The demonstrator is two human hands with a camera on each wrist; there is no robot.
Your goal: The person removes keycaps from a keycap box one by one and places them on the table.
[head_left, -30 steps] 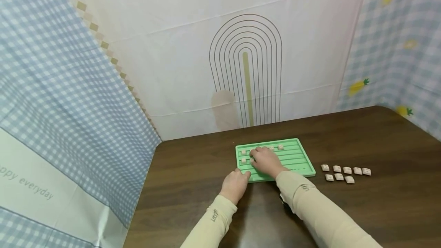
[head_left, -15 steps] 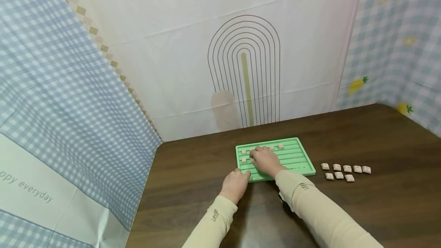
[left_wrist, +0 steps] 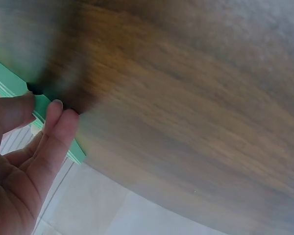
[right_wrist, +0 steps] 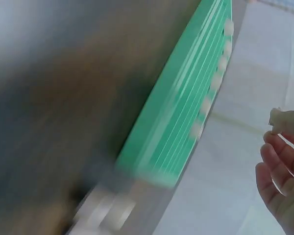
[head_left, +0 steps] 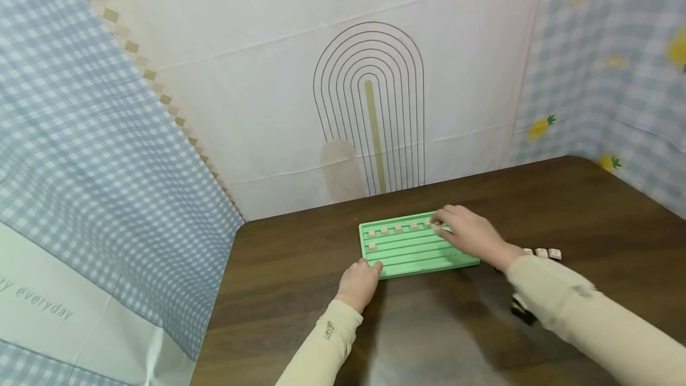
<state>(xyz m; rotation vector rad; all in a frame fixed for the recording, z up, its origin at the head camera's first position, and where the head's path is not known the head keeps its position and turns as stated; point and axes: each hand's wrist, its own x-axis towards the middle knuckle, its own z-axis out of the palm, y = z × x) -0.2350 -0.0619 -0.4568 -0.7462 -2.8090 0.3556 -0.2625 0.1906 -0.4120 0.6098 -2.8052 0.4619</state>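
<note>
A light-green ridged tray (head_left: 412, 257) lies on the table, with a top row of small white keycaps (head_left: 398, 228) and a single keycap (head_left: 372, 246) in the second row. My left hand (head_left: 358, 283) grips the tray's near left corner; in the left wrist view its thumb and fingertips pinch the green edge (left_wrist: 10, 78). Over the tray's far right end is my right hand (head_left: 471, 234), raised above it. Between thumb and forefinger it pinches a small white keycap (right_wrist: 274, 116), seen in the right wrist view. The right hand hides part of the top row's right end.
Loose keycaps (head_left: 542, 252) lie on the dark wooden table (head_left: 289, 290) right of the tray, partly hidden behind the right forearm. A patterned cloth (head_left: 278, 106) hangs behind the table, and a blue checked curtain (head_left: 134, 153) hangs at the left.
My right hand has lifted from the tray's left part and moved right, pinching a keycap; the second row now shows one keycap instead of two. The left hand keeps its grip. The head view shifted slightly.
</note>
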